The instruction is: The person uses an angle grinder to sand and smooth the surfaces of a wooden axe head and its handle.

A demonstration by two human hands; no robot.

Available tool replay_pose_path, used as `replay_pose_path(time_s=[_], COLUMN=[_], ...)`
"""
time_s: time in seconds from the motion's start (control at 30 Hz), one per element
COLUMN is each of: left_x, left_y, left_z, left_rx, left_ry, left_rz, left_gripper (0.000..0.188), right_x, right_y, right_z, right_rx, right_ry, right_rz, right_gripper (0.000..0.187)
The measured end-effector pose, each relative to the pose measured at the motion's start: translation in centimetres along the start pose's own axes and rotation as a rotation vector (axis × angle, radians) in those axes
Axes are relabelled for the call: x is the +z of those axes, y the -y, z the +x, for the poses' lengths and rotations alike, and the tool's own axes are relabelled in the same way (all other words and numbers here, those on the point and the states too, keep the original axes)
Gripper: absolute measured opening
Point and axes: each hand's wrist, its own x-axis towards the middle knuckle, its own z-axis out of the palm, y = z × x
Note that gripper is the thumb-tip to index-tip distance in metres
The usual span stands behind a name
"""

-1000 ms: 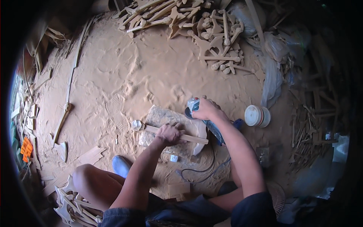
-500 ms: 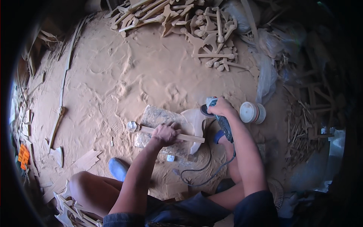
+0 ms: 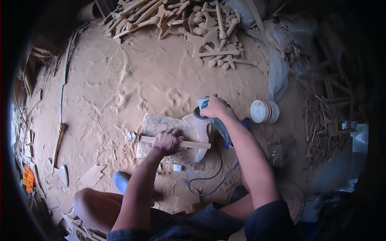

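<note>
A pale wooden piece (image 3: 195, 145) with a straight shaft, a faceted knob at its left end and a broad curved blade at its right lies across a short, rough log (image 3: 155, 123) on the ground. My left hand (image 3: 168, 142) is wrapped over the shaft and presses it against the log. Gripped in my right hand (image 3: 217, 107) is a teal angle grinder (image 3: 222, 131), its body tilted down toward me. Its dark round disc (image 3: 199, 113) is at the far upper edge of the curved blade; whether they touch I cannot tell.
Sawdust covers the ground. Similar wooden pieces (image 3: 219, 52) are heaped at the far side. White tubs (image 3: 260, 111) lie right of the grinder, and its cord (image 3: 205, 193) loops near my legs. Plastic sheeting (image 3: 278, 80) and thin sticks (image 3: 317, 132) lie to the right; another wooden piece (image 3: 58, 146) lies left.
My right hand has moved the grinder left and slightly away, along the blade's far edge. My left hand keeps its hold on the shaft. The whole view has shifted a little.
</note>
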Motion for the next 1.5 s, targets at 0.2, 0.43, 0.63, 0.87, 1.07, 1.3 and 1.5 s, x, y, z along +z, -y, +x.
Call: replay_pose_path(time_s=[0.2,0.43,0.63,0.87,1.07,1.3,1.5], left_x=[0.3,-0.1,0.7,0.7,0.4,-0.3,-0.4], left_y=[0.3,-0.5,1.1,0.1,-0.4,-0.8,-1.0], left_z=[0.0,0.2,-0.4,0.5,0.5,0.2,0.1], left_rx=[0.033,0.047,0.031,0.049,0.055,0.033,0.044], left_ry=[-0.037,-0.083,-0.028,-0.039,-0.057,-0.025,-0.038], left_rz=[0.044,0.055,0.086,0.069,0.080,0.066,0.103], left_gripper=[0.060,0.058,0.059,0.061,0.062,0.061,0.058], right_x=[0.0,-0.2,-0.4,0.0,-0.3,0.5,-0.1], right_y=[-3.5,-7.7,0.1,0.0,-3.6,-5.3,-7.1], right_z=[1.5,3.5,-0.3,0.6,1.5,1.2,1.4], right_rx=[0.112,0.122,0.011,0.010,0.095,0.174,0.217], right_ry=[-0.040,-0.063,-0.005,-0.020,-0.028,-0.093,-0.094], right_rz=[0.066,0.085,0.042,0.006,0.106,0.253,0.255], right_gripper=[0.097,0.095,0.089,0.089,0.089,0.088,0.084])
